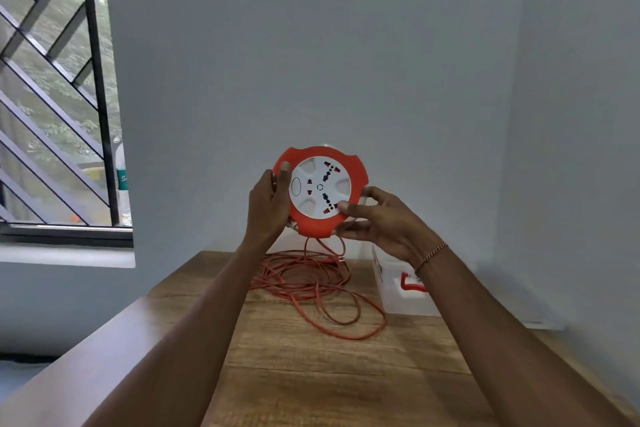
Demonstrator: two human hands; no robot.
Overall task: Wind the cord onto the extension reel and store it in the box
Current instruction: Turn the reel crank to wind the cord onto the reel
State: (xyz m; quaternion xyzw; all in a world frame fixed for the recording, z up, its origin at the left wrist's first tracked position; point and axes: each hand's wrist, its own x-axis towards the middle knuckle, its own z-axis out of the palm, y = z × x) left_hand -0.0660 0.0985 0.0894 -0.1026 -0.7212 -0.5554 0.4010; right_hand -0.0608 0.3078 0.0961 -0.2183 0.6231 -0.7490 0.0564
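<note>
Pale grey walls (pixel 311 45) meet in a corner behind a long wood-grain table (pixel 311 374), and a window with black diagonal bars (pixel 55 97) fills the upper left, green leaves showing blurred through it. On the far end of the table a clear plastic storage box with a red latch (pixel 398 295) stands against the wall to the right, partly hidden by the right forearm. Beside it, to the left, a thin orange cord (pixel 311 288) lies in loose loops on the wood, and strands of it rise to the round extension reel with an orange rim and a white socket face (pixel 320 189), which is held up in the air above the table, face toward the camera. Gripping the reel's left edge is the left hand (pixel 270 208), thumb laid across the orange rim. At the lower right edge the right hand (pixel 381 222) holds the reel, its thumb pressed on the white face and its fingers curled under the rim; a thin beaded bracelet (pixel 431 255) circles that wrist
</note>
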